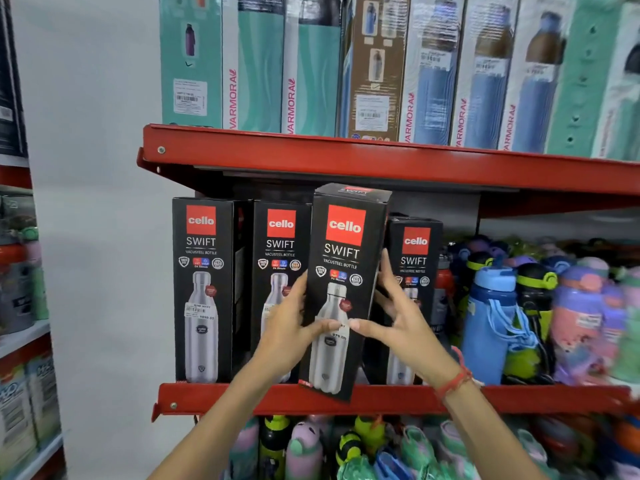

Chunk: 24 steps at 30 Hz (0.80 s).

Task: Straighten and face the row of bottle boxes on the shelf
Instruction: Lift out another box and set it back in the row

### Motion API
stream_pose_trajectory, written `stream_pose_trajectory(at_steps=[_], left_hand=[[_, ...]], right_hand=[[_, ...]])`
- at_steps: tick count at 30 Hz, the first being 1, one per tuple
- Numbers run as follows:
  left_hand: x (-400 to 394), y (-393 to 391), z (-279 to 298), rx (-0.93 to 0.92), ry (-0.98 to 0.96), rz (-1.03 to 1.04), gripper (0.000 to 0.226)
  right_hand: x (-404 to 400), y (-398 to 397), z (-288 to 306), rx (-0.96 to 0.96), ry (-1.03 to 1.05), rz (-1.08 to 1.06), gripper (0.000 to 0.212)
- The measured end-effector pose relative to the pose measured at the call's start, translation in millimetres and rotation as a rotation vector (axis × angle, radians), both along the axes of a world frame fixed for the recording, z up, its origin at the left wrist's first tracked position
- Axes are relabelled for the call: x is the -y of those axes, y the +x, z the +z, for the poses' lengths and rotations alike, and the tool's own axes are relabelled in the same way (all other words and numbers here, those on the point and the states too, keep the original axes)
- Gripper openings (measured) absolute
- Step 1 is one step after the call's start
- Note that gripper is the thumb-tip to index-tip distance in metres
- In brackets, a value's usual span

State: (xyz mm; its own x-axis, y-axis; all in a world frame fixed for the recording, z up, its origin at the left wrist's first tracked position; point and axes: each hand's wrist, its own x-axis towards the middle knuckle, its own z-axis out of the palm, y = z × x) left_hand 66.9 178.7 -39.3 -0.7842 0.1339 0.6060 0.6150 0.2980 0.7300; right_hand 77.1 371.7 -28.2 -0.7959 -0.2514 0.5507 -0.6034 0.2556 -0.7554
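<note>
A row of black Cello Swift bottle boxes stands on the red middle shelf [242, 398]. The third box [346, 265] is pulled forward past the shelf's front lip and leans slightly. My left hand [294, 327] grips its left side, thumb across the front. My right hand [398, 320] holds its right side, thumb meeting the left thumb. The leftmost box [202, 289] and the second box [280, 251] face forward, upright. A shorter-looking fourth box [415, 258] sits further back, partly hidden behind my right hand.
Loose colourful bottles, among them a blue one [491, 320], crowd the shelf to the right of the boxes. Tall Varmora boxes [311, 81] fill the shelf above. More bottles [346, 448] lie on the shelf below. Another rack [20, 341] stands at the left.
</note>
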Motion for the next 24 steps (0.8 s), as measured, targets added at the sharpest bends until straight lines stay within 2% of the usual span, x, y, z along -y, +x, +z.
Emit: stream_pose_trajectory(at_steps=[2, 6, 11, 16, 21, 24], left_hand=[[-7.0, -9.2, -2.7, -0.034, -0.002, 0.080, 0.081], [-28.6, -26.5, -6.4, -0.003, 0.010, 0.188, 0.084], [-44.5, -32.7, -7.1, 0.047, -0.049, 0.320, 0.074], [-49.8, -33.8, -13.2, 0.070, -0.076, 0.355, 0.058], [-22.7, -45.9, -18.9, 0.127, -0.196, 0.479, 0.070], [-24.4, -43.4, -17.0, 0.186, -0.145, 0.451, 0.057]], right_hand=[[1.1, -13.3, 4.5, 0.045, 0.034, -0.015, 0.106], [13.7, -44.2, 5.8, 0.023, 0.105, -0.204, 0.109], [22.1, -57.6, 2.8, 0.086, 0.105, -0.311, 0.100], [26.8, -57.8, -8.5, 0.086, 0.059, -0.422, 0.099], [67.0, -63.6, -16.5, 0.052, 0.077, -0.486, 0.100], [67.6, -59.7, -14.7, 0.021, 0.083, -0.539, 0.097]])
